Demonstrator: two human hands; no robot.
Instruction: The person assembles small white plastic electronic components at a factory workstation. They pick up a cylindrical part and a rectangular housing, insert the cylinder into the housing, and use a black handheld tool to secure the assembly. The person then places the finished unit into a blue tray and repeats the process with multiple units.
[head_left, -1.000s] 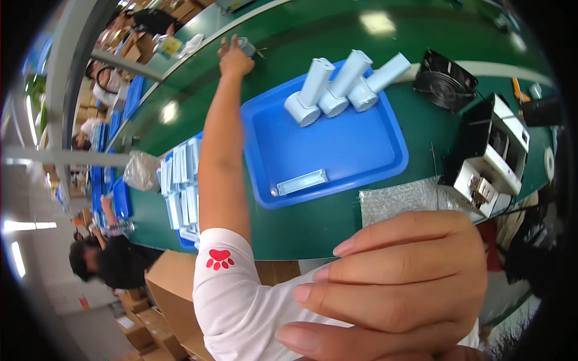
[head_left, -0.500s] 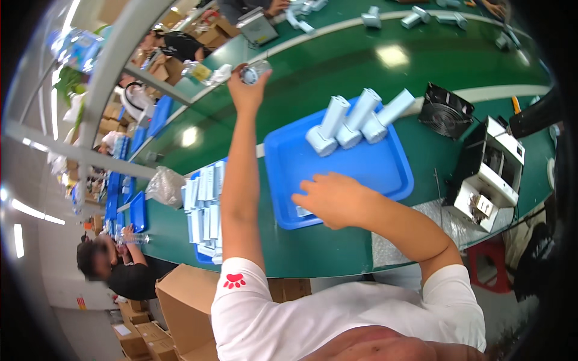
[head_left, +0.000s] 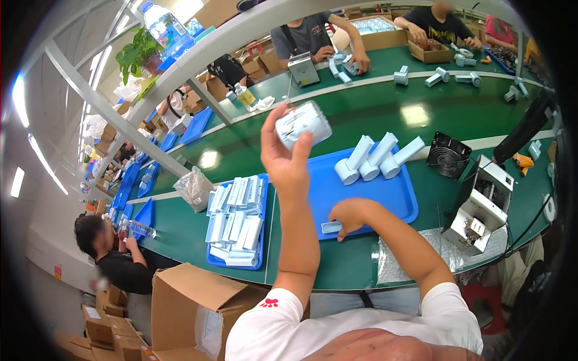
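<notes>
My left hand [head_left: 286,157] is raised over the green belt, its fingers wrapped round a pale, rounded housing with dark marks on its side [head_left: 303,124]. Low in the blue tray [head_left: 411,201], my right hand [head_left: 359,213] has its fingers on a light-blue rectangular plastic piece [head_left: 330,227] at the near-left edge. Three light-blue parts, each a round head with a long handle [head_left: 371,165], lie side by side at the tray's far end. A second blue tray [head_left: 263,240] left of my left forearm is heaped with light-blue plastic pieces [head_left: 238,219].
To the right stand a black fan [head_left: 448,153] and an opened white-and-black machine [head_left: 480,207]. Bubble wrap [head_left: 415,256] lies by the near edge. A plastic bag [head_left: 194,189] sits at left, a cardboard box [head_left: 186,307] below. Co-workers handle parts across the belt.
My left hand has come back nearer with the pale housing and turned its side into view. My right hand now has the rectangular piece at its fingertips. The head view has shifted.
</notes>
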